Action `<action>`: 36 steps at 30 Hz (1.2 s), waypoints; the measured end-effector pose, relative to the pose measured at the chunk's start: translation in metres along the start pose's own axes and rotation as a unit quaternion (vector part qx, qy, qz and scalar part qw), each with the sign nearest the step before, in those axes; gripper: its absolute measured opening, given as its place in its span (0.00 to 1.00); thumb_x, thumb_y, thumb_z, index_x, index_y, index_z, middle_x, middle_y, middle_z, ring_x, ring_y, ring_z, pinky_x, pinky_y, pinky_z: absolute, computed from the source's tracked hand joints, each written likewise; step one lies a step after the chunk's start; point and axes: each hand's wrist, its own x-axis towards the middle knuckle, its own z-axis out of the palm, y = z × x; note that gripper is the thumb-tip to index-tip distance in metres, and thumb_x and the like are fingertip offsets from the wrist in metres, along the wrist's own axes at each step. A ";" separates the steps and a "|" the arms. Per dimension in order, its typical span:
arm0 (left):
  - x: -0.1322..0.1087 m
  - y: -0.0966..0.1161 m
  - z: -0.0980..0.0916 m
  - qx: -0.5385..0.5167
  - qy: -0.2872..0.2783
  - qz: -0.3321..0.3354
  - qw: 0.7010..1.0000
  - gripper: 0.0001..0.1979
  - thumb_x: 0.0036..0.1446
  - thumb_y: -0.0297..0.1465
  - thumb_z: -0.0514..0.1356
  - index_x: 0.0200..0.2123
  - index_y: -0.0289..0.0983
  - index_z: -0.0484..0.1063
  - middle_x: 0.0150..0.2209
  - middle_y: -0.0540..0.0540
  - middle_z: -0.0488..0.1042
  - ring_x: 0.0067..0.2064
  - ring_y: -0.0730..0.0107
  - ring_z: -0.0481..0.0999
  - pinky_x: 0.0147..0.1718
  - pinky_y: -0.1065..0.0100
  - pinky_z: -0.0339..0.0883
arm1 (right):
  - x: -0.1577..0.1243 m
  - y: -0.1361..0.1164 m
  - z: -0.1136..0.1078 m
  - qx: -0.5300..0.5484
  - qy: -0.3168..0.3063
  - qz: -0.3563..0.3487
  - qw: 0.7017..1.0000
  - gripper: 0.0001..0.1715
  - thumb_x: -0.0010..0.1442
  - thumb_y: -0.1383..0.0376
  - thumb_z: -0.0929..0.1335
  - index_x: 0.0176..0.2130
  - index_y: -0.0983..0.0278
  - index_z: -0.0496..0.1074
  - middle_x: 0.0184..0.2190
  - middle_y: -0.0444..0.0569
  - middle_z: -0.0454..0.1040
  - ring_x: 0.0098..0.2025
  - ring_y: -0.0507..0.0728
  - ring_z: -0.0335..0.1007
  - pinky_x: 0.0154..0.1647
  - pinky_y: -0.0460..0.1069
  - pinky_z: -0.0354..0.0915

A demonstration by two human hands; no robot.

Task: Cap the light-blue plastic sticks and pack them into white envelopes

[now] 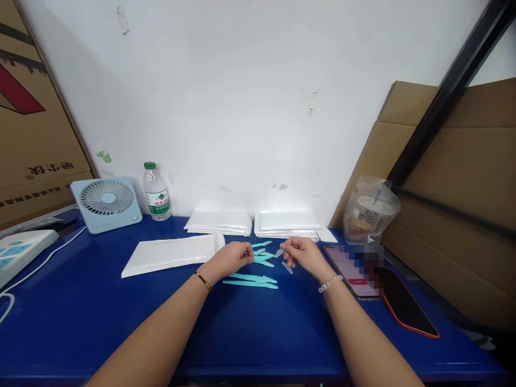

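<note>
My left hand (233, 258) is closed in a loose pinch over a small heap of teal plastic blades (262, 257) on the blue table (121, 317). My right hand (300, 252) is pinched on a small clear cap (279, 252) just right of the heap. Another clear cap (287, 267) lies below the right hand. Two long teal blades (252, 280) lie nearer to me. What the left fingers grip is too small to make out.
White padded envelopes lie at the left (171, 253) and in two stacks by the wall (220, 221) (287, 223). A small fan (107, 203) and water bottle (156, 192) stand back left. A bagged cup (368, 210) and two phones (355, 271) (405, 303) sit right.
</note>
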 end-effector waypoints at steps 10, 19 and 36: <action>0.000 0.000 0.004 -0.058 0.007 0.014 0.998 0.12 0.56 0.40 0.52 0.33 0.38 0.69 0.29 0.49 0.72 0.30 0.70 0.69 0.28 0.71 0.59 | -0.004 -0.007 0.021 0.001 -0.067 -0.019 0.998 0.21 0.54 0.50 0.66 0.28 0.66 0.67 0.20 0.45 0.72 0.20 0.51 0.70 0.22 0.44 0.65; -0.001 0.000 0.002 0.022 0.069 0.022 0.997 0.15 0.50 0.38 0.59 0.40 0.39 0.71 0.41 0.45 0.71 0.42 0.64 0.70 0.36 0.68 0.62 | -0.006 0.002 -0.003 -0.356 -0.007 -0.020 0.934 0.10 0.49 0.59 0.69 0.25 0.64 0.71 0.21 0.45 0.73 0.24 0.52 0.68 0.24 0.45 0.58; -0.005 0.008 0.002 0.056 -0.043 0.057 0.996 0.12 0.56 0.35 0.50 0.29 0.37 0.70 0.28 0.46 0.72 0.29 0.69 0.68 0.26 0.71 0.56 | -0.010 -0.007 0.003 -0.244 -0.070 -0.077 0.964 0.12 0.60 0.61 0.60 0.37 0.63 0.69 0.26 0.45 0.71 0.27 0.52 0.68 0.27 0.45 0.61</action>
